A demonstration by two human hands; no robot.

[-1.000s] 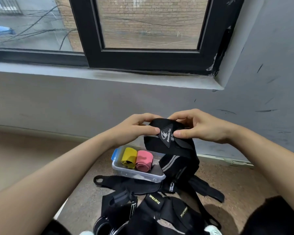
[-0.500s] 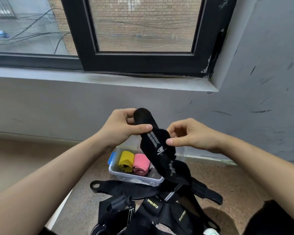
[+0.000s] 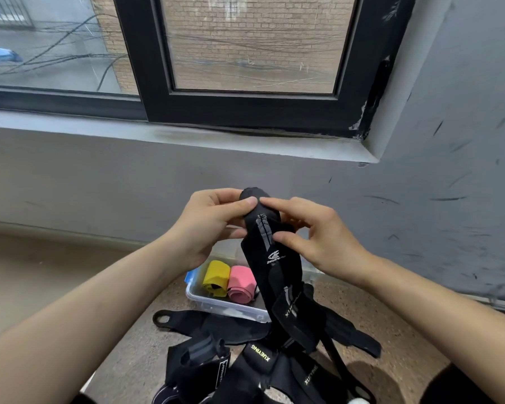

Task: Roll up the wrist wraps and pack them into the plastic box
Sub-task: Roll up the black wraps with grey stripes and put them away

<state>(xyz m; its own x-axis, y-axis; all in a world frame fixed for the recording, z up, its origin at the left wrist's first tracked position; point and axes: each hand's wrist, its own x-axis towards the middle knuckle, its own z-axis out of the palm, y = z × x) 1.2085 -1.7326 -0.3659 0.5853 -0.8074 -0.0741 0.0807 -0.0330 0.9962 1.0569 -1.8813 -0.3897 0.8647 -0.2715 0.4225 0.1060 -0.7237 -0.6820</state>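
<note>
Wrist wrap (image 3: 270, 259), black, one: held in the air between both hands, above the plastic box (image 3: 213, 301). Upper end wound into a small tight roll; the rest hangs as a flat tail, long axis near upright, leaning slightly rightward as it drops to the pile of loose wraps (image 3: 216, 329) on the floor (image 3: 123, 330). Left hand (image 3: 210, 225): fingers curled round the rolled end, thumb pressed on its front. Right hand (image 3: 321, 243): forefinger touching the top of the roll, thumb pinching the strap edge just below; other fingers bent, holding nothing. Box: clear, on the floor below the hands and a little left, so nearer the left hand; contains a yellow roll (image 3: 216, 277) and a pink roll (image 3: 241, 282), side by side and touching. Judgement: rolling barely begun; winding must travel down the tail, toward the floor, before the bundle goes down-left into the box, where free room beside the pink roll is partly hidden by the tail.
</note>
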